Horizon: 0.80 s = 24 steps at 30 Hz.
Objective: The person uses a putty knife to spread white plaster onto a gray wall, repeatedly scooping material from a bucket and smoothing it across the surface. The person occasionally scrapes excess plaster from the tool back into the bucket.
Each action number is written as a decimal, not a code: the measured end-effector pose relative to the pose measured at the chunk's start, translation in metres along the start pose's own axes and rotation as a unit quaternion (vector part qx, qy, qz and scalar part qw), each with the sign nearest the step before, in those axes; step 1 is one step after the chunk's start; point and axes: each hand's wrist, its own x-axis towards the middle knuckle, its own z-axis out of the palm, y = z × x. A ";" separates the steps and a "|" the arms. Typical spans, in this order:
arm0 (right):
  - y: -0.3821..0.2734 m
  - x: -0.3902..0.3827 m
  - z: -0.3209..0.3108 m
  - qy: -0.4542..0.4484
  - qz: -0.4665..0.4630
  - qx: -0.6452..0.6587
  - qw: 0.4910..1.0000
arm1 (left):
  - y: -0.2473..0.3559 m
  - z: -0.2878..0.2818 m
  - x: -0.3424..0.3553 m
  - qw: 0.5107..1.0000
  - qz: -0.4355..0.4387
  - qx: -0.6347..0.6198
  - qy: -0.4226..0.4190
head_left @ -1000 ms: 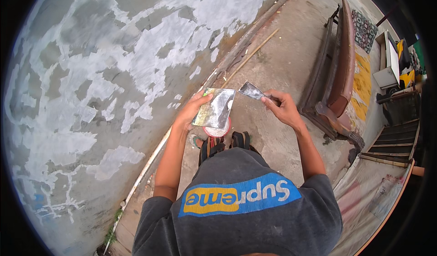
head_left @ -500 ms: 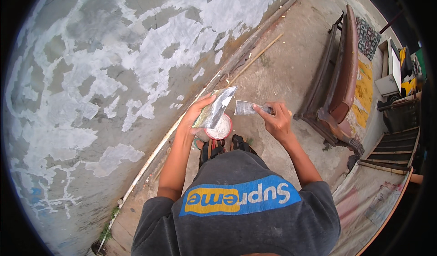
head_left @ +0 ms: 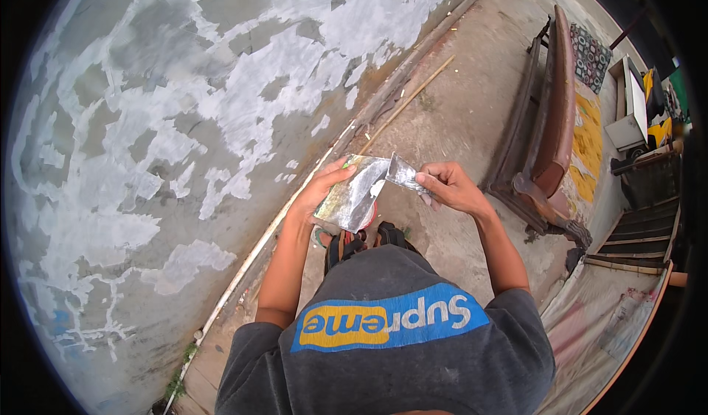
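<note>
The shirt (head_left: 383, 378) is dark grey and short-sleeved — a blue panel (head_left: 394, 319) (yellow block (head_left: 345, 326) at left, pale lettering (head_left: 459, 309) at right) spans it.

Looks like an outdoor yard or side passage, going by the rough concrete ground (head_left: 472, 98) running right along a grey wall (head_left: 184, 105) patched with white. Pretty homey too, with a brown bench-like seat (head_left: 559, 120), some patterned fabric (head_left: 590, 57) and a white box-like unit (head_left: 630, 123) all parked outside, plus weeds (head_left: 175, 385) down by the wall.
</note>
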 end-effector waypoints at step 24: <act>-0.008 -0.001 -0.008 -0.081 0.004 -0.115 0.990 | -0.004 0.012 -0.019 0.998 -0.039 -0.003 0.046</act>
